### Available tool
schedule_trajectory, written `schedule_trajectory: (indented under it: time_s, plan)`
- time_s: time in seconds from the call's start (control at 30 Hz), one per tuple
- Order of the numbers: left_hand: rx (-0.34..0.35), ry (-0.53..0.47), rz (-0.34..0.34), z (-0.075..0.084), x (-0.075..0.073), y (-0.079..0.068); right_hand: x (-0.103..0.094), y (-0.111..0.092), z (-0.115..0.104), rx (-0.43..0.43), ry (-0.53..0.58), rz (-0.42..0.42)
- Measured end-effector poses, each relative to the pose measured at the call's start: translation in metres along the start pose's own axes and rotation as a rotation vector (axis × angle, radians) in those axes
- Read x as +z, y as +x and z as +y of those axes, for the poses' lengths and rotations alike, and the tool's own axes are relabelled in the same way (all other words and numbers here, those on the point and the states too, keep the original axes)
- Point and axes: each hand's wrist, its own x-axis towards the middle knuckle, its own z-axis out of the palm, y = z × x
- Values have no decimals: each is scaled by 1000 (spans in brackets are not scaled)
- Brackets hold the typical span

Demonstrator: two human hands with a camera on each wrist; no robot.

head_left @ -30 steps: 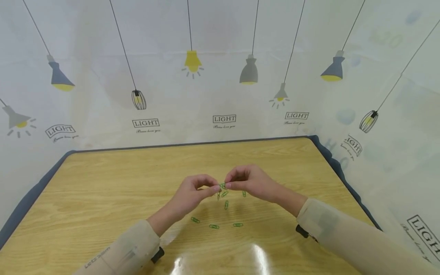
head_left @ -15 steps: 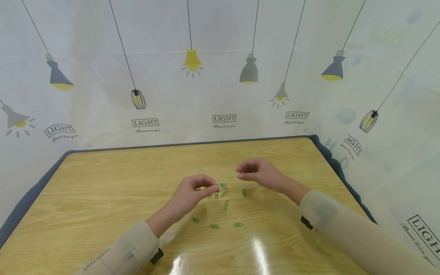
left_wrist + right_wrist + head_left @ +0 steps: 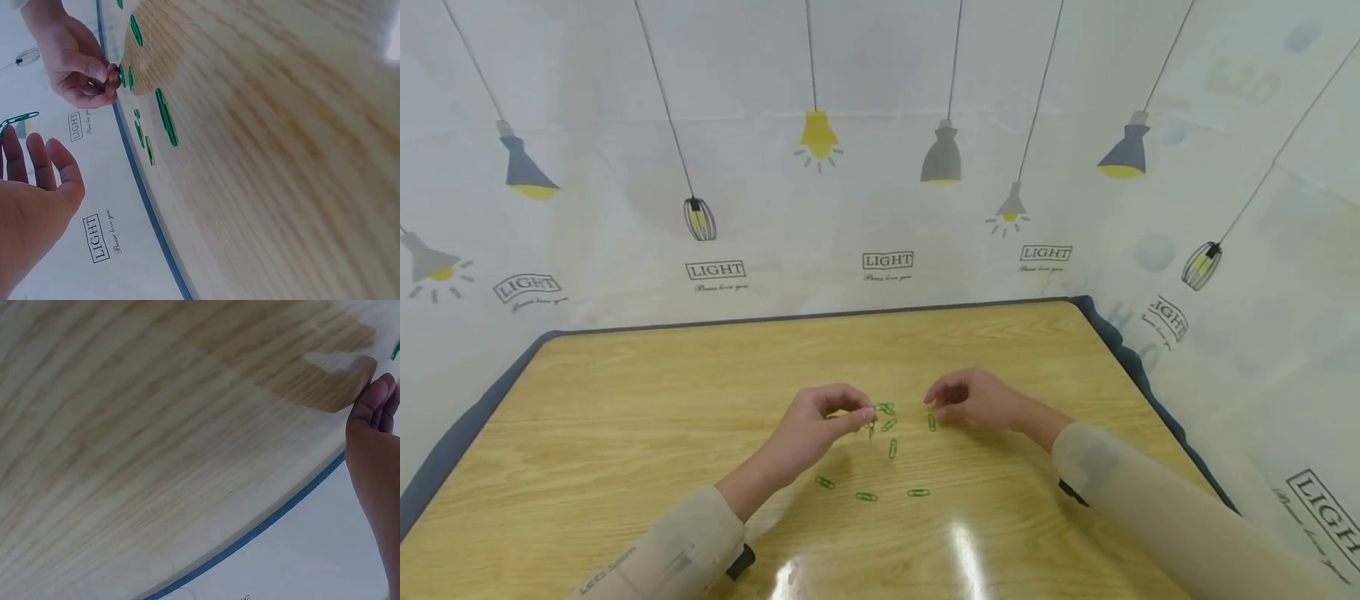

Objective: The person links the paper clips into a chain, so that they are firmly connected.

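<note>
My left hand (image 3: 811, 425) pinches a green paper clip (image 3: 24, 117) between thumb and forefinger, above the table. Another clip (image 3: 871, 430) hangs below those fingertips, apparently hooked to it. Low over the table, my right hand (image 3: 981, 400) has its fingers bent and parted beside a loose green paper clip (image 3: 932, 422); whether they touch it cannot be told. Nothing shows in its grasp. In the right wrist view, the thumb and fingers (image 3: 378, 394) are close to the tabletop. Between the hands lie more clips, including one (image 3: 889, 425) set at a slant.
Several green paper clips are spread on the wooden table (image 3: 700, 400), with one (image 3: 824, 482) at the front left and one (image 3: 918, 492) at the front right. A dark blue edge borders the table. Behind it stands a pale wall covering (image 3: 775, 208) with printed lamps.
My right hand left the left hand's fingertips, lifted away to the right, then came down beside the lone clip on the right. My left hand kept its pinch almost in place.
</note>
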Motion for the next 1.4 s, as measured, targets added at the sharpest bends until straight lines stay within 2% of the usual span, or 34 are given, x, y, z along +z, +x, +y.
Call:
schedule_trajectory:
  time_s: [0.23, 0.43, 0.9, 1.4]
  plan:
    - [0, 4, -25, -5, 0, 0, 2, 0, 6, -69, -78, -74]
    - [-8, 6, -21, -6, 1, 1, 4, 2, 9, -112, -109, -65]
    - [-14, 17, -28, -5, 1, 1, 7, 0, 12, -123, -78, -48]
    - [-24, 14, -29, -4, 1, 0, 4, 0, 10, -135, -103, -98]
